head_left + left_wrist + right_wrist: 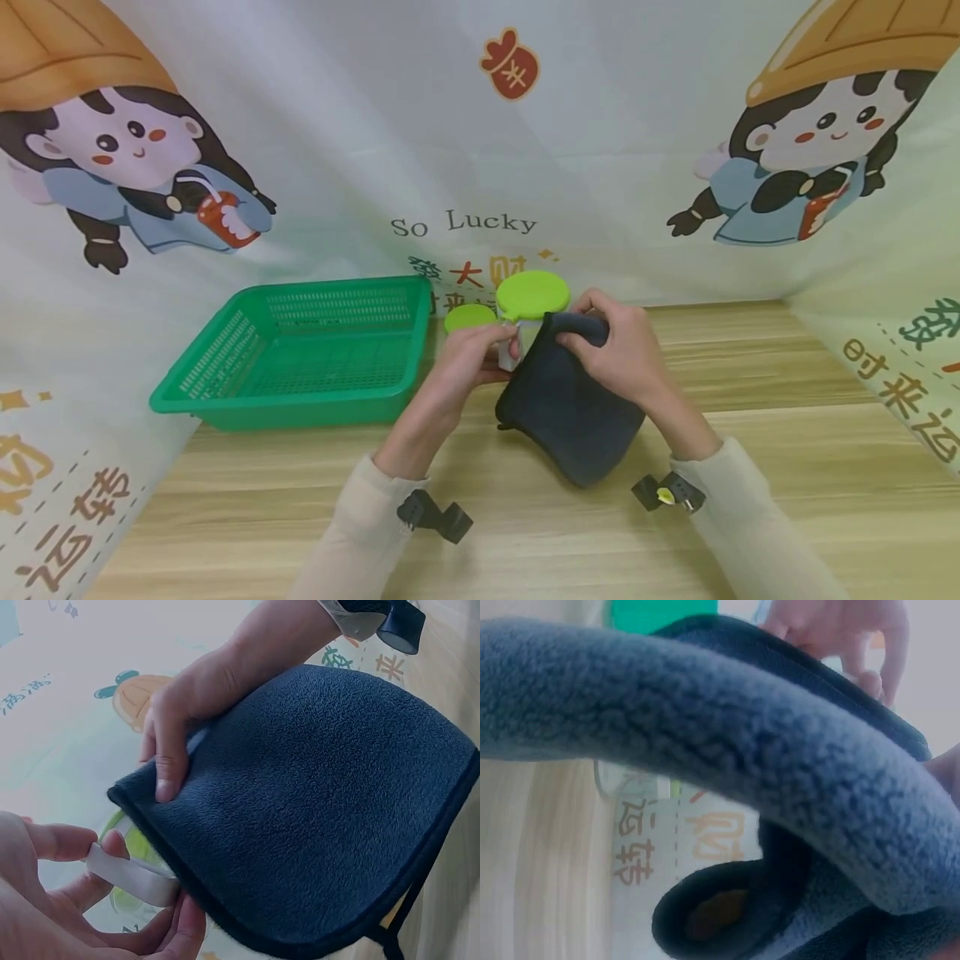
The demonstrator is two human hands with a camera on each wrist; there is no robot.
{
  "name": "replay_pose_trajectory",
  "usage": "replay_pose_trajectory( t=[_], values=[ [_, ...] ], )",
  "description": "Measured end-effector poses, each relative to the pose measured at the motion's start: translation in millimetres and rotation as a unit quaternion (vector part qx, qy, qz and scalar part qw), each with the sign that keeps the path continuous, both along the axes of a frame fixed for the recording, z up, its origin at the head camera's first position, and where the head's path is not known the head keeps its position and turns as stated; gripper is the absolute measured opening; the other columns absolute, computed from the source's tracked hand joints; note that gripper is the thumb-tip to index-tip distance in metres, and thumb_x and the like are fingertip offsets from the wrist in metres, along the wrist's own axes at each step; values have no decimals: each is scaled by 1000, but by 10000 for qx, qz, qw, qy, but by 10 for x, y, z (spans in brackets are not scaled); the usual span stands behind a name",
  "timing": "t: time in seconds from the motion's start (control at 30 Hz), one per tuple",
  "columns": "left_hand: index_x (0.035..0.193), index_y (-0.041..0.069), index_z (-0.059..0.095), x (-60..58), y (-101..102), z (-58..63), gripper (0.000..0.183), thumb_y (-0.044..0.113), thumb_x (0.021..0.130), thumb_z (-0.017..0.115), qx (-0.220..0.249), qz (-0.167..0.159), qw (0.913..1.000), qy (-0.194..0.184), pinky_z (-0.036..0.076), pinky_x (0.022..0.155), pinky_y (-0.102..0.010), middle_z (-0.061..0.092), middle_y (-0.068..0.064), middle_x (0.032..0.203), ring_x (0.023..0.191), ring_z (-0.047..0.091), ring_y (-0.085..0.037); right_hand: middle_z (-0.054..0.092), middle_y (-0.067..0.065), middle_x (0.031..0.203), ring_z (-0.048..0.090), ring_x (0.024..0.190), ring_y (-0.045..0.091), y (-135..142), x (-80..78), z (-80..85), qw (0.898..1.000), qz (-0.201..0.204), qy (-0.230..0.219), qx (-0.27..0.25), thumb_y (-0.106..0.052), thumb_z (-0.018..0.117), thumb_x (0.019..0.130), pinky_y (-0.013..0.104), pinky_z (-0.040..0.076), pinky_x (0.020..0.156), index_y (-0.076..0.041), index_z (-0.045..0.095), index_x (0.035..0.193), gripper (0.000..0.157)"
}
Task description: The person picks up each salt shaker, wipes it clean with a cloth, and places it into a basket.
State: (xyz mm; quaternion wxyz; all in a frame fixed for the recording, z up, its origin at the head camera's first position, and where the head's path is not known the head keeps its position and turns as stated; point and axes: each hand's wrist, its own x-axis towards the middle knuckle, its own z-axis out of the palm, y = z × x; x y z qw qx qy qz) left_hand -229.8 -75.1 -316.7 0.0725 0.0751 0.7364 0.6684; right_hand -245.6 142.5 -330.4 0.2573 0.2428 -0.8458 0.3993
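A dark blue-grey fleecy cloth [573, 408] with a black bound edge hangs from my right hand [622, 346], which pinches its upper edge between thumb and fingers. Close by on the left, my left hand [467, 358] holds a small smooth white piece [131, 879] between thumb and fingers, right at the cloth's edge. Whether that piece is loose or part of a container cannot be told. Behind both hands stands a container with a bright green lid [532, 293]; the hands and cloth hide most of its body. In the right wrist view, a cloth fold [727, 712] covers much of the scene.
A green plastic basket [292, 412] with perforated sides sits on the wooden table [750, 500] to the left. A second, lower green lid [470, 317] shows between basket and hands. A printed white curtain [637, 167] closes off the back and sides.
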Motion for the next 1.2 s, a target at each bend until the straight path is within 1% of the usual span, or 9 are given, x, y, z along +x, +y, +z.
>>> replay_pose_trajectory(
  t=[0.1,0.2,0.33,0.53,0.73,0.8,1.07,1.13,1.2],
  values=[
    [78,10,63,-4,-2,6,32,28,103,56,67,38,10000,27,58,80,-31,64,-2,83,83,69,-17,75,11,81,58,62,18,49,-23,8,9997,-210,-49,88,-13,81,87,28,43,58,-9,70,96,15],
    [77,10,62,-8,-9,15,31,26,103,56,119,107,9999,54,58,80,-32,66,-3,83,84,71,-19,76,10,87,64,68,20,67,-31,22,9982,-379,-223,396,-16,79,89,31,48,62,-8,75,100,14],
    [77,10,63,-19,-1,17,31,26,103,56,154,169,9997,37,59,80,-33,67,-3,83,80,70,-18,78,10,92,69,74,23,17,5,28,9963,-404,-363,660,-19,78,90,35,53,67,-7,78,103,17],
    [79,10,65,-9,26,14,31,28,103,56,179,147,9997,17,59,79,-31,63,-1,80,76,66,-18,74,11,84,62,66,22,-85,85,8,9978,-494,-129,419,-16,80,88,32,47,60,-7,73,97,15],
    [78,9,64,-2,29,24,32,27,103,56,233,194,9995,62,59,79,-30,66,-3,82,80,69,-20,73,12,79,62,63,27,3,46,36,9931,-1147,180,150,-20,81,89,33,41,59,-10,72,98,16],
    [78,9,64,3,31,24,32,27,102,57,208,217,9995,51,60,79,-31,67,-3,82,82,71,-20,72,12,77,61,62,28,36,33,39,9915,-1276,237,66,-19,81,89,34,40,59,-10,72,96,15],
    [80,8,64,11,20,26,30,26,103,57,326,202,9993,-17,59,79,-31,66,-3,83,79,67,-19,72,11,76,61,60,23,0,61,66,9961,-861,187,88,-18,79,90,32,42,57,-9,72,98,14],
    [80,8,64,13,6,30,31,27,103,57,325,232,9992,9,59,78,-30,67,-3,83,79,68,-19,72,12,77,60,60,24,17,37,75,9947,-1018,119,90,-19,78,91,32,41,58,-9,72,98,14],
    [80,8,64,19,-6,36,31,28,103,57,313,250,9992,26,59,79,-30,69,-5,84,79,68,-18,72,15,78,60,62,28,73,2,83,9902,-1399,-16,-11,-22,76,92,33,40,58,-8,72,99,16]
  ],
)
